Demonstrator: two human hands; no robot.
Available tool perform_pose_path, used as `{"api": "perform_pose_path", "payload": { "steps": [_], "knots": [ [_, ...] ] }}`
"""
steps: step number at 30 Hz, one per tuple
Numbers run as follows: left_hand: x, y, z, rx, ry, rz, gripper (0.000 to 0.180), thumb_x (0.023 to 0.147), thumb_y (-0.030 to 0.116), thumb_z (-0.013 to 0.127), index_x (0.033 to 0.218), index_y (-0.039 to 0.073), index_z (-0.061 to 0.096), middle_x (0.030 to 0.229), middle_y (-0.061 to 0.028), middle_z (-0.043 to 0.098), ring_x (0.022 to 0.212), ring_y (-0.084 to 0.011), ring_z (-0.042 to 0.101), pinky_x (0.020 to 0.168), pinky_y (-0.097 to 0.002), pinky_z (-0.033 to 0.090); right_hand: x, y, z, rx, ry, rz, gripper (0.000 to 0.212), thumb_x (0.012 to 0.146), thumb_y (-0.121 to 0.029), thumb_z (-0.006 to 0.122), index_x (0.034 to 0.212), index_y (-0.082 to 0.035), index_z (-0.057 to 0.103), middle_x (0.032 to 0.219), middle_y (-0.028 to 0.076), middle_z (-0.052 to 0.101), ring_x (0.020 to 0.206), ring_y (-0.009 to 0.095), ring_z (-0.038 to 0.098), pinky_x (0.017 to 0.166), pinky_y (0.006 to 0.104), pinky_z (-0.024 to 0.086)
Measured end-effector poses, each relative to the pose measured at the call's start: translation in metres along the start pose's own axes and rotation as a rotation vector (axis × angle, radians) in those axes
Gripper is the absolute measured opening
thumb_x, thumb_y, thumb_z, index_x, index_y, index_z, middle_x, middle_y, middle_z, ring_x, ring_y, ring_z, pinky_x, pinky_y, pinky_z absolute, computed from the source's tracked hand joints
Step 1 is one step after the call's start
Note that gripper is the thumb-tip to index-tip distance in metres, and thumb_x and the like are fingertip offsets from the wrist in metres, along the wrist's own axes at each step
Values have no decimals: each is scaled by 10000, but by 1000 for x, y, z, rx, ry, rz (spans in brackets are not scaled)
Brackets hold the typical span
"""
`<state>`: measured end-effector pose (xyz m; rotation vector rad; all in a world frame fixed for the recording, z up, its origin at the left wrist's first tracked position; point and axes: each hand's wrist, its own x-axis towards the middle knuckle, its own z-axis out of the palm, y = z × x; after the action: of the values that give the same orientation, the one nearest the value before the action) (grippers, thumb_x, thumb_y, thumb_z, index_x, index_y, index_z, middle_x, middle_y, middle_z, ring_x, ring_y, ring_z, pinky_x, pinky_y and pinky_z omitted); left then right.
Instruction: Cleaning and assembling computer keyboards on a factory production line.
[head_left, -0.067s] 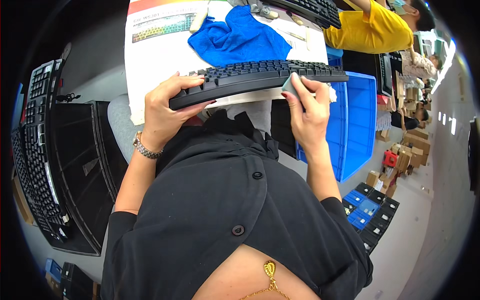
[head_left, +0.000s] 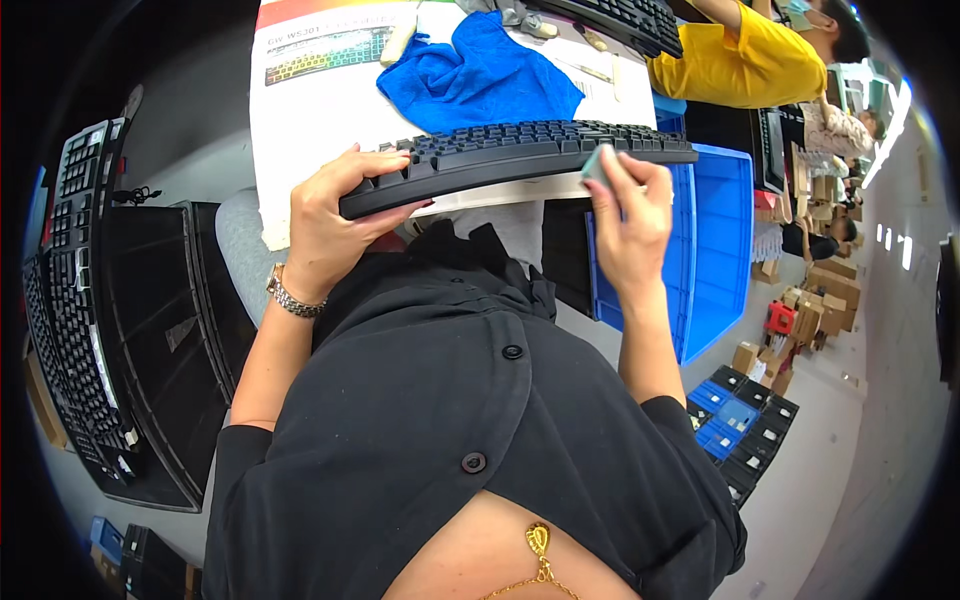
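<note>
A black keyboard (head_left: 490, 165) is tilted up over the near edge of the table, its front side facing me. My left hand (head_left: 335, 200) grips its left end, thumb below and fingers over the keys. Pinched between the thumb and fingers of my right hand (head_left: 630, 215) is a small grey-green pad (head_left: 597, 166), which lies against the keyboard's front edge on the right part. What the pad is made of I cannot tell. Just beyond the keyboard, a crumpled blue cloth (head_left: 475, 75) lies on the table.
The white table (head_left: 320, 120) has a printed keyboard picture on it. Another black keyboard (head_left: 630, 22) lies at the far right. A blue crate (head_left: 715, 250) stands to the right; stacked keyboards (head_left: 75, 290) and a black crate (head_left: 165, 340) are on the left. A person in yellow (head_left: 745, 55) sits beyond.
My right hand has slid a little to the right along the keyboard's front edge with the pad. My left hand and the keyboard stay nearly where they were.
</note>
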<state>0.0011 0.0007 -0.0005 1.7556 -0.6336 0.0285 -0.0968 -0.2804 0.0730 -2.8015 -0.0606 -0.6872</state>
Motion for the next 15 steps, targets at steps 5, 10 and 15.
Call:
{"api": "perform_pose_path", "payload": {
  "steps": [5,10,15],
  "knots": [
    [-1,0,1,1,9,-6,383,635,36,868,993,63,733,1024,-98,751,968,-213,714,1091,-420,435,2,0,-2,-26,-14,13,355,810,-42,754,1158,-10,689,1040,164,583,870,262,577,724,326,490],
    [-1,-1,1,7,4,-2,381,638,35,867,994,61,733,1024,-97,751,964,-215,715,1092,-422,435,4,-14,0,-22,-25,-36,343,816,-42,747,1153,-6,689,1018,160,581,858,257,575,716,324,487],
    [0,-1,0,17,-7,7,380,640,38,867,995,60,734,1026,-98,751,963,-217,715,1093,-423,433,4,-9,0,-54,-1,-7,334,821,-43,741,1149,-5,689,1009,157,580,851,256,572,715,326,485]
  ]
}}
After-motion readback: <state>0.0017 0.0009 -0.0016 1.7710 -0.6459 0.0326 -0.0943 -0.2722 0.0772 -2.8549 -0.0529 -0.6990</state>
